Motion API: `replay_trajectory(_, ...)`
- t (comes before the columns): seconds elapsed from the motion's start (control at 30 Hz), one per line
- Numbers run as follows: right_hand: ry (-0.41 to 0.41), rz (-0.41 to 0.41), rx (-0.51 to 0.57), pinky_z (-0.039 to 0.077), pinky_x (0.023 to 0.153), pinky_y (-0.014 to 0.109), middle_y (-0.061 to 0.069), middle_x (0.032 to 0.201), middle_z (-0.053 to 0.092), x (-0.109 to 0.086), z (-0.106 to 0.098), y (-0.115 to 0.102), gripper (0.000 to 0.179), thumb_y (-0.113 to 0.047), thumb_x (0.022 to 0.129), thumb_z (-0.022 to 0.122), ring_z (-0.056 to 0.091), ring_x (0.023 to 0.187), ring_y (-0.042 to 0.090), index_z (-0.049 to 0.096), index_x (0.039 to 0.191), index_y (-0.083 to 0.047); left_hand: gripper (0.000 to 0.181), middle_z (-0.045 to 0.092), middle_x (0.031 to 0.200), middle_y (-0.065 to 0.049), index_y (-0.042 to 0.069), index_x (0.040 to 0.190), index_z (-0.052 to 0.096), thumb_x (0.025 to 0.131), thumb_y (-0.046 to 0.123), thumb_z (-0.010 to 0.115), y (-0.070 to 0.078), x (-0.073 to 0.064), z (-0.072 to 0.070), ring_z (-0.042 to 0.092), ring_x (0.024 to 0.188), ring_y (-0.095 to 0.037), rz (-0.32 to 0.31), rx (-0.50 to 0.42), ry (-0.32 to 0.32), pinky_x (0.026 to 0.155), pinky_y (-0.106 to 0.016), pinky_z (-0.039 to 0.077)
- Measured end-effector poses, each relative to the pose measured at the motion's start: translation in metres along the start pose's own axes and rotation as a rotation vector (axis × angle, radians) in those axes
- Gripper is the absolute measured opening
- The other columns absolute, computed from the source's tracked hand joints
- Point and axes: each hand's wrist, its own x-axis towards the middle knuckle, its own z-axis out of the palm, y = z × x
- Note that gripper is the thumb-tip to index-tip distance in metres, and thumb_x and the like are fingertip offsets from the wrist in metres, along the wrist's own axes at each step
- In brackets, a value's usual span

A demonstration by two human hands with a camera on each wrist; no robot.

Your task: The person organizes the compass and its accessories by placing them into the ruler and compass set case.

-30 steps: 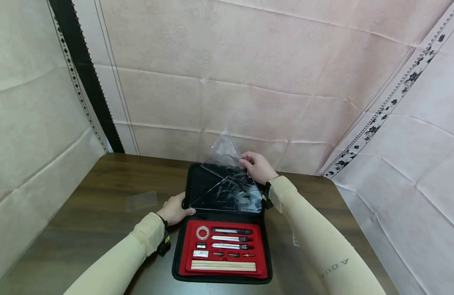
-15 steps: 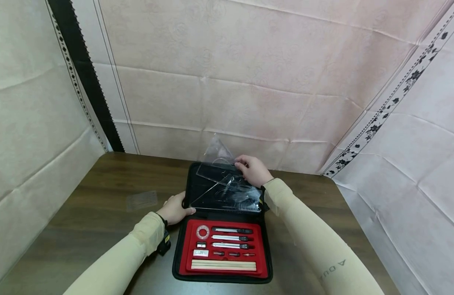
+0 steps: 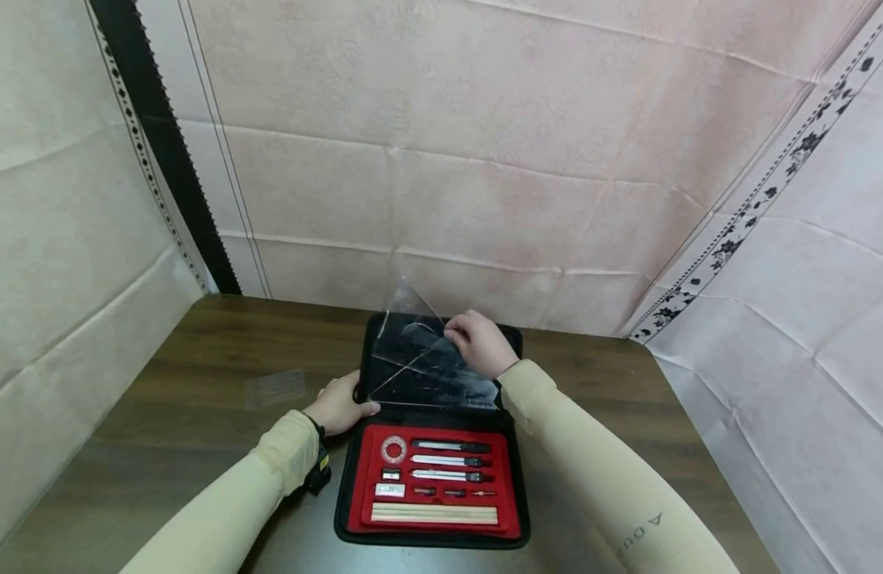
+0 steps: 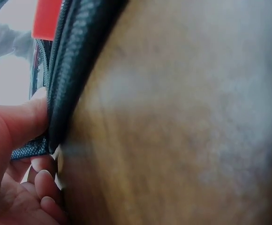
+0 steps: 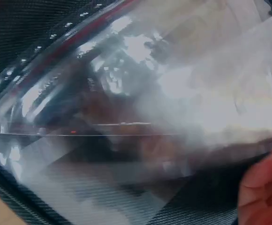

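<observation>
A black zippered case (image 3: 343,494) lies open with its lid raised away from the person. At the lid's left edge my left hand (image 3: 339,405) grips the black fabric, thumb on the inside and fingers behind; the left wrist view shows the thumb (image 4: 26,119) over the zipper. My right hand (image 3: 482,347) pinches the edge of a clear plastic sheet (image 3: 406,351) covering the lid's inside, and a pointed corner stands up above the lid. Glare blurs that sheet in the right wrist view, where fingertips (image 5: 262,176) meet its lower edge.
The case's red tray (image 3: 509,478) holds compasses (image 3: 449,476), a roll of tape (image 3: 394,450), a sharpener (image 3: 390,474), an eraser (image 3: 390,490) and pencils (image 3: 434,513). A clear rectangular piece (image 3: 275,388) lies on the wooden table (image 3: 162,414) at left. Pale cloth (image 3: 484,159) hangs behind.
My right hand has moved left and slightly down along the lid, bringing the sheet's pointed corner left and lower. My left hand stays in place.
</observation>
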Motion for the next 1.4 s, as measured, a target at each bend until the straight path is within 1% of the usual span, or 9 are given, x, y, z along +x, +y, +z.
replay_trajectory(0.13, -0.045, 0.02, -0.001, 0.047, 0.077, 0.031, -0.002, 0.097, 0.059, -0.003, 0.001, 0.001, 0.013, -0.019, 0.098, 0.058, 0.054, 0.081, 0.011, 0.067, 0.106, -0.014, 0.055, 0.062, 0.122, -0.012, 0.008, 0.134, 0.051, 0.088, 0.026, 0.073, 0.002, -0.002, -0.001, 0.053, 0.117, -0.033, -0.006, 0.0, -0.006, 0.096, -0.055, 0.037)
replay_trajectory(0.23, -0.043, 0.005, 0.013, 0.047, 0.078, 0.032, -0.001, 0.1, 0.06, -0.004, -0.001, 0.0, 0.013, -0.019, 0.099, 0.057, 0.055, 0.083, 0.012, 0.066, 0.107, -0.013, 0.053, 0.062, 0.121, -0.011, 0.008, 0.133, 0.052, 0.088, 0.025, 0.073, 0.003, -0.002, -0.001, 0.053, 0.116, -0.032, -0.012, -0.007, -0.007, 0.097, -0.055, 0.037)
replay_trajectory(0.37, -0.042, -0.052, 0.026, 0.047, 0.079, 0.033, 0.001, 0.102, 0.061, -0.003, -0.004, 0.001, 0.013, -0.016, 0.099, 0.056, 0.056, 0.085, 0.012, 0.066, 0.107, -0.012, 0.052, 0.062, 0.121, -0.011, 0.008, 0.133, 0.052, 0.088, 0.025, 0.073, 0.003, -0.002, -0.001, 0.053, 0.116, -0.032, -0.007, -0.01, -0.003, 0.097, -0.055, 0.037)
replay_trajectory(0.5, -0.08, -0.118, 0.016, 0.048, 0.08, 0.033, 0.002, 0.102, 0.062, -0.002, -0.006, 0.002, 0.013, -0.012, 0.099, 0.056, 0.057, 0.087, 0.013, 0.066, 0.108, -0.011, 0.054, 0.062, 0.122, -0.011, 0.008, 0.134, 0.052, 0.087, 0.026, 0.073, 0.001, -0.001, 0.0, 0.053, 0.117, -0.031, 0.001, 0.006, 0.005, 0.097, -0.056, 0.036)
replay_trajectory(0.63, -0.107, -0.14, -0.025, 0.048, 0.081, 0.032, 0.0, 0.101, 0.063, -0.002, -0.004, 0.001, 0.013, -0.011, 0.098, 0.057, 0.057, 0.087, 0.012, 0.066, 0.107, -0.012, 0.053, 0.063, 0.121, -0.011, 0.009, 0.132, 0.053, 0.087, 0.026, 0.073, 0.0, 0.0, 0.002, 0.054, 0.116, -0.031, 0.015, 0.003, 0.01, 0.096, -0.056, 0.037)
replay_trajectory(0.83, -0.156, -0.17, -0.16, 0.049, 0.08, 0.03, -0.002, 0.1, 0.065, -0.006, 0.006, -0.005, 0.016, -0.017, 0.095, 0.063, 0.059, 0.085, 0.01, 0.068, 0.11, -0.015, 0.052, 0.063, 0.119, -0.011, 0.008, 0.132, 0.053, 0.087, 0.025, 0.074, -0.001, 0.0, 0.001, 0.054, 0.116, -0.032, 0.01, -0.001, 0.018, 0.096, -0.055, 0.037)
replay_trajectory(1.1, 0.001, -0.151, -0.223, 0.05, 0.071, 0.026, -0.001, 0.093, 0.061, -0.017, 0.026, -0.006, 0.013, -0.014, 0.094, 0.065, 0.055, 0.075, 0.008, 0.067, 0.107, -0.014, 0.056, 0.061, 0.123, -0.014, 0.005, 0.135, 0.05, 0.087, 0.024, 0.073, 0.002, 0.0, 0.001, 0.052, 0.118, -0.033, 0.019, -0.011, 0.016, 0.097, -0.056, 0.037)
replay_trajectory(1.27, -0.018, -0.138, -0.189, 0.05, 0.076, 0.031, 0.0, 0.093, 0.062, -0.021, 0.03, -0.01, 0.015, -0.01, 0.093, 0.059, 0.056, 0.077, 0.011, 0.069, 0.104, -0.011, 0.057, 0.06, 0.126, -0.014, 0.006, 0.137, 0.049, 0.088, 0.024, 0.072, 0.004, -0.002, -0.001, 0.051, 0.12, -0.034, 0.003, -0.014, 0.014, 0.098, -0.056, 0.036)
replay_trajectory(1.4, -0.043, -0.117, -0.22, 0.048, 0.081, 0.033, -0.002, 0.09, 0.061, -0.021, 0.033, -0.011, 0.017, -0.01, 0.09, 0.058, 0.053, 0.077, 0.013, 0.069, 0.102, -0.013, 0.057, 0.06, 0.126, -0.015, 0.005, 0.137, 0.049, 0.089, 0.024, 0.072, 0.004, -0.003, -0.001, 0.051, 0.12, -0.034, 0.003, -0.012, 0.018, 0.097, -0.056, 0.037)
